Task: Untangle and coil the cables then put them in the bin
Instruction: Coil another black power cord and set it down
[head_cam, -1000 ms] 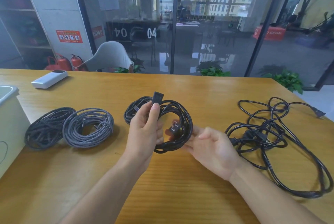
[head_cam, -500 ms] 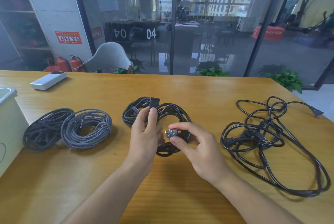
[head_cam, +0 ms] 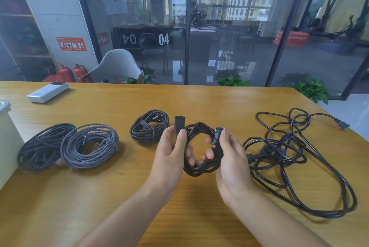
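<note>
Above wooden table (head_cam: 199, 103), black coil (head_cam: 201, 167) between both hands (head_cam: 199, 159).

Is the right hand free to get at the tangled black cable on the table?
Probably not yet: the right hand grips the plug end of the coiled black cable, shared with the left hand. The tangled black cable lies unobstructed beside it.
</note>
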Demonstrator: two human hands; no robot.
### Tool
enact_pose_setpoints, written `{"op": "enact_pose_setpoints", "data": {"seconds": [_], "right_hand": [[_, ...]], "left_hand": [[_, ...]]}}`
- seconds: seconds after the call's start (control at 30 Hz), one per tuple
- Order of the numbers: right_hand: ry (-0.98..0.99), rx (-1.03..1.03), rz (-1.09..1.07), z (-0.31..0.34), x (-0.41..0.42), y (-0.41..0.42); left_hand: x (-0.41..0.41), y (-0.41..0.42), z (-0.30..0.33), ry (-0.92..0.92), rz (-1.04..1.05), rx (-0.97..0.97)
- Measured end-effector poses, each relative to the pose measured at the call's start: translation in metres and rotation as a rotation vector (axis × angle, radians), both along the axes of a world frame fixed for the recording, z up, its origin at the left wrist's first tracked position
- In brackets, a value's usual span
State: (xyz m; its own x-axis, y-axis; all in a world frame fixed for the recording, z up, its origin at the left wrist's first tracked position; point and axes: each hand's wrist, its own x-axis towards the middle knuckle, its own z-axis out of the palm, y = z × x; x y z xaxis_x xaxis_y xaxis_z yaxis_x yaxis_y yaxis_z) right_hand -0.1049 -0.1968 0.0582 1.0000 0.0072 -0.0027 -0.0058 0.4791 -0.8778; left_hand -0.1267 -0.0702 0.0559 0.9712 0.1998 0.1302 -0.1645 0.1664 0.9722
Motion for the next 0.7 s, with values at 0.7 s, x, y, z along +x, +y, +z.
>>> {"op": "enact_pose_setpoints", "data": {"seconds": [0.7], "right_hand": [[-0.279,-0.176,-0.013,0.011,0.017,-0.028]], "left_hand": [[0.002,0.026,-0.010,-0.095,-0.202,0.592]]}}
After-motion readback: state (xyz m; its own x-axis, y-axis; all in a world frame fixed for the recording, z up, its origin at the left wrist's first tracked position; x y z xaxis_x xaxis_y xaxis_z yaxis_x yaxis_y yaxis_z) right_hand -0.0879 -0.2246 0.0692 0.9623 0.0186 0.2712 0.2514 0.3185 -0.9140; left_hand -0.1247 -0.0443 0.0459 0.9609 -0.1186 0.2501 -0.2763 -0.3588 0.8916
